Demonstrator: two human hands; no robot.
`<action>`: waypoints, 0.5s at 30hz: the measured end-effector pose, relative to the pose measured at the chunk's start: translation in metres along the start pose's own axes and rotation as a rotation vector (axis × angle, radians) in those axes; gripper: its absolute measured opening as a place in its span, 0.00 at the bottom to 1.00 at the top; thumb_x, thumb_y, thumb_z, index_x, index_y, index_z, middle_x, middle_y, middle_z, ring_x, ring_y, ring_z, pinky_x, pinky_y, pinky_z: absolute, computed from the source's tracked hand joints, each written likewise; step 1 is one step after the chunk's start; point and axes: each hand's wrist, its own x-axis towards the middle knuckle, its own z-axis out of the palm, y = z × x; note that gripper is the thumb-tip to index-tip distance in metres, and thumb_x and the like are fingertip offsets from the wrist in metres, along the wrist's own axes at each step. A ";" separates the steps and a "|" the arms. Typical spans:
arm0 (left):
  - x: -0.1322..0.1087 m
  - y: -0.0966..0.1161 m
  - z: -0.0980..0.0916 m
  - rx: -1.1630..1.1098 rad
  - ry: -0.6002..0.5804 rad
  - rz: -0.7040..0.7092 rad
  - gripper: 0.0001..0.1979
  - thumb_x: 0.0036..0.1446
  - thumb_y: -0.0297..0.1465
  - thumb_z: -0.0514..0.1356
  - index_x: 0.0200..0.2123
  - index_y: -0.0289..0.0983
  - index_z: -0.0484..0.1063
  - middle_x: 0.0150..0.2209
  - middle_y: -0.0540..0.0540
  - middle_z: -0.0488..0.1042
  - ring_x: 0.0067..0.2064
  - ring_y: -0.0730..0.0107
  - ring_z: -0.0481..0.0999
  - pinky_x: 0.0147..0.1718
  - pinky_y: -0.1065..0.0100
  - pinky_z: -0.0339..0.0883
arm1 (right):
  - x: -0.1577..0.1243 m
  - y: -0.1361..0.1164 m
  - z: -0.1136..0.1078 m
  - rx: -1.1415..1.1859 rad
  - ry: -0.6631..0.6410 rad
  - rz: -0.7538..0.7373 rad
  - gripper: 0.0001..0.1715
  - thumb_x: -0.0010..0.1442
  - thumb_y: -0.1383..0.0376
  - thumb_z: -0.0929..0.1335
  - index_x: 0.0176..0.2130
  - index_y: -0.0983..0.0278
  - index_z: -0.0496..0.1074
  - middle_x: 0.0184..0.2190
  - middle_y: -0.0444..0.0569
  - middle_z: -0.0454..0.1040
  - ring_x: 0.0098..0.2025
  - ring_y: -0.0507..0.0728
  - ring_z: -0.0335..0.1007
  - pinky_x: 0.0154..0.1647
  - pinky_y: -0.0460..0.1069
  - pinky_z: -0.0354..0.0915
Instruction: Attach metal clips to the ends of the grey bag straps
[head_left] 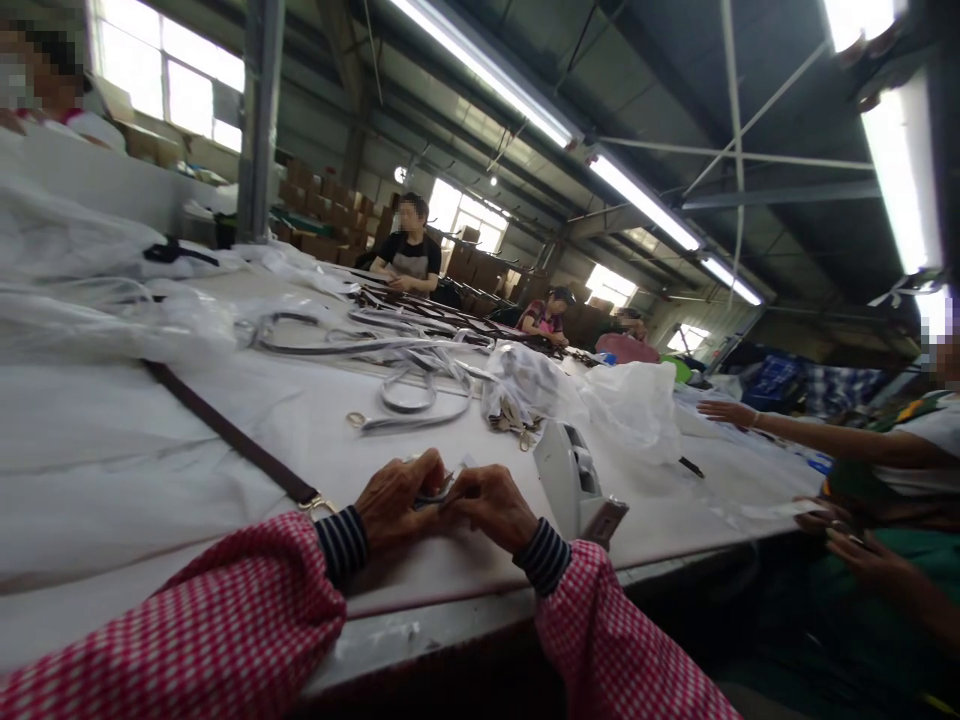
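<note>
Where your two forearms meet near the front edge of the white-covered surface (675, 515), the entries are as follows. Left hand (401, 497): fingers bent and closed on a small grey-white piece (433, 497), its exact form mostly hidden by your fingers. Right hand (487, 500): thumb and fingertips pinched on the same piece, just beside the left. Sleeves (247, 605): red-and-white checked, with dark striped cuffs (343, 545). Tape dispenser (562, 470): one, pale grey, standing just beyond your right wrist. Brown strap (225, 430): one, running diagonally over white sheeting, its metal clasp (319, 505) near your left cuff. Grey straps (420, 424): several, looped and tangled beyond your hands, one ending in a brass-coloured clasp (355, 420). Bundle of clasps (514, 418): brass-coloured, lying behind the dispenser, beside translucent plastic (634, 410). Co-worker on your right: one arm stretched over the surface, hand (727, 412) laid flat, well apart from yours. Co-worker in a dark top (412, 258): one, standing across the surface, beyond the straps.
</note>
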 end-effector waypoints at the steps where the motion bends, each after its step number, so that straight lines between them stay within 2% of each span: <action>1: 0.000 0.002 -0.001 -0.015 0.003 -0.005 0.16 0.55 0.44 0.64 0.33 0.42 0.62 0.27 0.54 0.71 0.27 0.67 0.68 0.31 0.67 0.54 | 0.001 -0.001 0.001 0.008 -0.002 0.019 0.04 0.52 0.71 0.73 0.29 0.65 0.81 0.22 0.43 0.77 0.21 0.52 0.70 0.21 0.44 0.62; 3: -0.001 0.004 -0.002 -0.032 0.004 -0.007 0.15 0.54 0.43 0.65 0.35 0.42 0.63 0.29 0.54 0.72 0.28 0.67 0.70 0.31 0.67 0.55 | 0.002 -0.003 0.002 0.010 0.018 0.044 0.02 0.51 0.70 0.73 0.30 0.65 0.79 0.22 0.43 0.77 0.21 0.52 0.71 0.20 0.44 0.62; 7: -0.002 0.004 -0.002 -0.040 -0.024 -0.010 0.15 0.53 0.39 0.65 0.39 0.42 0.63 0.31 0.52 0.75 0.30 0.65 0.74 0.33 0.66 0.57 | 0.003 -0.010 0.001 -0.046 0.101 0.011 0.20 0.46 0.72 0.76 0.39 0.62 0.73 0.23 0.38 0.76 0.23 0.52 0.72 0.23 0.43 0.62; 8: -0.002 0.003 -0.001 -0.037 -0.035 -0.002 0.14 0.53 0.37 0.64 0.39 0.42 0.63 0.31 0.52 0.75 0.31 0.64 0.74 0.33 0.66 0.57 | 0.004 -0.011 0.000 -0.083 0.099 -0.017 0.22 0.46 0.72 0.77 0.41 0.62 0.72 0.24 0.37 0.76 0.24 0.51 0.72 0.25 0.44 0.63; 10: -0.002 0.002 0.000 -0.014 -0.050 0.024 0.14 0.53 0.35 0.63 0.40 0.42 0.63 0.32 0.52 0.76 0.32 0.62 0.75 0.34 0.65 0.58 | 0.006 -0.013 -0.003 -0.169 0.056 -0.064 0.17 0.48 0.71 0.76 0.40 0.62 0.75 0.23 0.38 0.76 0.25 0.51 0.71 0.28 0.44 0.63; 13: -0.001 0.002 0.002 0.051 -0.045 0.018 0.13 0.52 0.33 0.62 0.40 0.42 0.62 0.31 0.52 0.75 0.31 0.62 0.75 0.36 0.64 0.58 | 0.013 -0.013 -0.008 -0.244 -0.043 -0.078 0.05 0.49 0.69 0.76 0.30 0.65 0.79 0.21 0.40 0.75 0.25 0.51 0.70 0.26 0.43 0.60; 15: 0.000 0.003 0.001 0.124 -0.025 -0.018 0.14 0.51 0.33 0.63 0.41 0.41 0.63 0.32 0.51 0.76 0.33 0.61 0.75 0.37 0.62 0.59 | 0.018 -0.012 -0.011 -0.257 -0.098 -0.082 0.02 0.51 0.68 0.76 0.28 0.65 0.80 0.20 0.40 0.76 0.24 0.51 0.69 0.25 0.43 0.59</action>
